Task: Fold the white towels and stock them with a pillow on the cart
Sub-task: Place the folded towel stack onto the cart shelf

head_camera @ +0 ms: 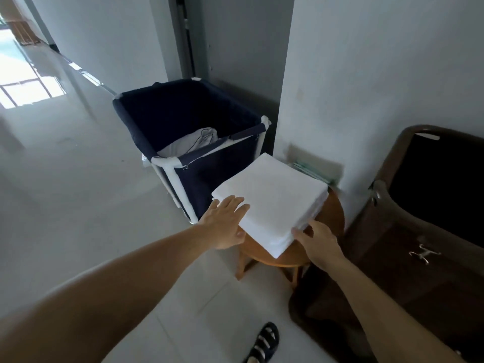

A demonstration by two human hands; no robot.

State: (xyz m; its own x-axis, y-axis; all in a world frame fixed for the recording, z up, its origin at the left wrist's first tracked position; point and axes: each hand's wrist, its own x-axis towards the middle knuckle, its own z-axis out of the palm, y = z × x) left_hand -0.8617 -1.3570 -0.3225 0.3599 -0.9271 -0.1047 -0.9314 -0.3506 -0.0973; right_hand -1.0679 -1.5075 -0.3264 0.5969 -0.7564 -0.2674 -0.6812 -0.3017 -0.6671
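Note:
A stack of folded white towels (275, 203) lies on a small round wooden stool (332, 218). My left hand (227, 224) rests with straight fingers on the stack's near left corner, thumb under its edge. My right hand (318, 241) touches the stack's near right edge, fingers partly tucked below it. Just behind the stool stands a navy fabric cart (188, 121) with a white pipe frame. A white pillow (191, 144) lies at its bottom.
A white wall pillar (366, 87) rises right behind the stool. A dark brown cabinet (424, 218) with a metal latch stands at the right. My sandalled foot (263, 341) is on the pale tiled floor, and a corridor runs off to the far left.

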